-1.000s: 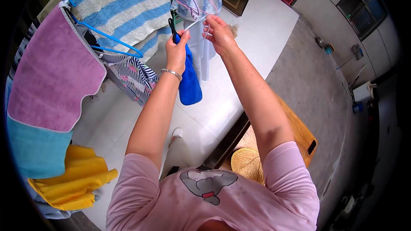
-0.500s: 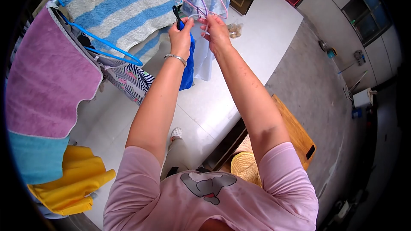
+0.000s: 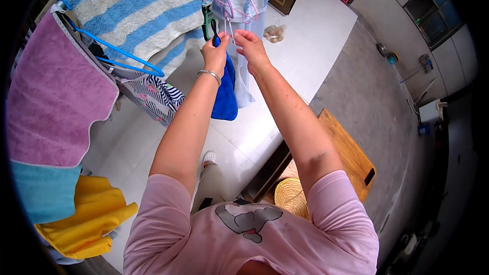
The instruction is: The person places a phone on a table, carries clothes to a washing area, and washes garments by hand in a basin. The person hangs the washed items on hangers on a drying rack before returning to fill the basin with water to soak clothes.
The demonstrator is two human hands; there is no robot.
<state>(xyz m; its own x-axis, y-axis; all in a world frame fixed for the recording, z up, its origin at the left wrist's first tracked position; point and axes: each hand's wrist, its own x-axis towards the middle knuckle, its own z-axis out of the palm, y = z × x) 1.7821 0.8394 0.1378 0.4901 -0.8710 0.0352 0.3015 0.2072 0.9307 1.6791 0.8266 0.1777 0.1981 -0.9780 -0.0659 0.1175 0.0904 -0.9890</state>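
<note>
Both hands have come down a little from the hangers since half a second ago and stand slightly farther apart, and the blue cloth shows more fully below them. At far left I see a purple cloth (image 3: pixel 61 91) draped over a rail, with a teal cloth (image 3: pixel 43 191) below it and a yellow cloth (image 3: pixel 89 219) lower still. Next to the purple one sticks out a blue hanger (image 3: pixel 125 59); behind it hangs a blue-and-white striped towel (image 3: pixel 140 12), and beneath it a patterned cloth (image 3: pixel 153 97) with narrow stripes and flowers. Then comes the left hand (image 3: pixel 216 55), a bracelet (image 3: pixel 209 74) at its wrist, its grip narrow, thumb and finger pinching the top of the blue cloth (image 3: pixel 224 99), which hangs straight down over the pale floor (image 3: pixel 300 35). A black loop (image 3: pixel 214 24) rises just beside those fingers. Above both hands dangle pink and purple hangers (image 3: pixel 231 0), and a thin white cord (image 3: pixel 231 29) runs from their lower end toward the right hand (image 3: pixel 251 51). Its thumb and fingers are curled close by the cord; whether they pinch it, I cannot tell. Farther right, a clear bag (image 3: pixel 274 33) lies on the floor, and near the person's body are a straw hat (image 3: pixel 291 196) and a wooden board (image 3: pixel 349 153).
</note>
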